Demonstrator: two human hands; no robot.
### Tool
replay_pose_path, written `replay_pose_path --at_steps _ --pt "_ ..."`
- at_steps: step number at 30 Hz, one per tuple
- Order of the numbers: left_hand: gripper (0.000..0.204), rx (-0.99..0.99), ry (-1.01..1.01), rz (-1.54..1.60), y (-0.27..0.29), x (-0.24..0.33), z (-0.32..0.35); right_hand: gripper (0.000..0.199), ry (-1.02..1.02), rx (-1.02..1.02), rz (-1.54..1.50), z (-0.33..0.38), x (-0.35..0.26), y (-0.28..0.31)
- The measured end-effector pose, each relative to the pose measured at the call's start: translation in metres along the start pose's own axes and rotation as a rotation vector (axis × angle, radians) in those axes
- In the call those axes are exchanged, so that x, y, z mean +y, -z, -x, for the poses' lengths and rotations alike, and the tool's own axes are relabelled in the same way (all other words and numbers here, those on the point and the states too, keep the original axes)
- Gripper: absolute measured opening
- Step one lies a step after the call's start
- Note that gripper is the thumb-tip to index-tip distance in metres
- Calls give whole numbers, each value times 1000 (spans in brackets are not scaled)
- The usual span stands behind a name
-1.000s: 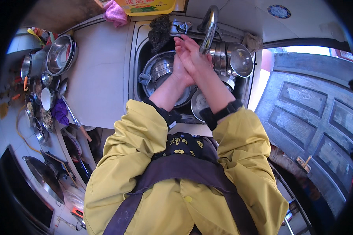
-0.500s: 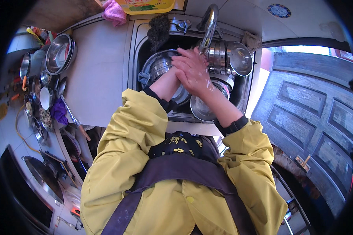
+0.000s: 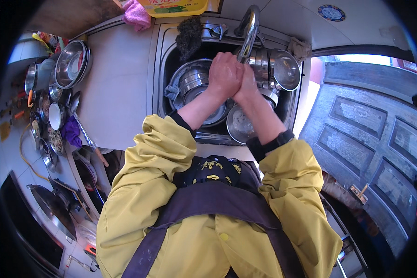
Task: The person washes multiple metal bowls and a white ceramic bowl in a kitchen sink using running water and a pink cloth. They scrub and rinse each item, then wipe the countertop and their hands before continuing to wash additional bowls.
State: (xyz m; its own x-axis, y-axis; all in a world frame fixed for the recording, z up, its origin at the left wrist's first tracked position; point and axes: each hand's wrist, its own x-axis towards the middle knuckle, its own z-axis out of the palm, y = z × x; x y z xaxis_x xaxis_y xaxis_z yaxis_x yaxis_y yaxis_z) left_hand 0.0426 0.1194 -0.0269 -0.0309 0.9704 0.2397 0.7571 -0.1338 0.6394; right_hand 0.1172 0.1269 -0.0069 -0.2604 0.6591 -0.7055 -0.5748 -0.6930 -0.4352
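Observation:
My left hand [image 3: 224,74] and my right hand [image 3: 248,84] are pressed together just below the spout of the curved metal faucet [image 3: 250,34]. The left one is curled like a fist against the right, whose fingers are mostly hidden behind it. The right hand looks wet. Beneath them, in the sink [image 3: 160,69], sit a steel pot [image 3: 192,79] inside a wider basin and a round steel pan [image 3: 240,124]. Steel bowls [image 3: 260,65] and a round steel dish [image 3: 286,70] crowd its right side. A greyish cloth [image 3: 171,91] hangs at the basin's left edge.
A dark scrubber [image 3: 189,38] lies at the sink's back left corner. Behind it are a pink cloth [image 3: 137,15] and a yellow container [image 3: 173,7]. Steel bowls [image 3: 71,65] stand at the left of the white counter [image 3: 118,83]. A grey panelled door [image 3: 363,129] is at the right.
My left hand has come up from under the right one and curled into a fist beside it. The right hand has turned and its fingers are no longer spread over the left wrist.

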Motion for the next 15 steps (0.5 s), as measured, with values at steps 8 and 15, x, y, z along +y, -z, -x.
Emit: replay_pose_path --at_steps 8,15 --pt "53 -5 455 891 -33 3 23 34 100 23 57 -14 3 11" --pt "55 -102 998 1297 8 13 3 53 492 -91 497 22 43 5"
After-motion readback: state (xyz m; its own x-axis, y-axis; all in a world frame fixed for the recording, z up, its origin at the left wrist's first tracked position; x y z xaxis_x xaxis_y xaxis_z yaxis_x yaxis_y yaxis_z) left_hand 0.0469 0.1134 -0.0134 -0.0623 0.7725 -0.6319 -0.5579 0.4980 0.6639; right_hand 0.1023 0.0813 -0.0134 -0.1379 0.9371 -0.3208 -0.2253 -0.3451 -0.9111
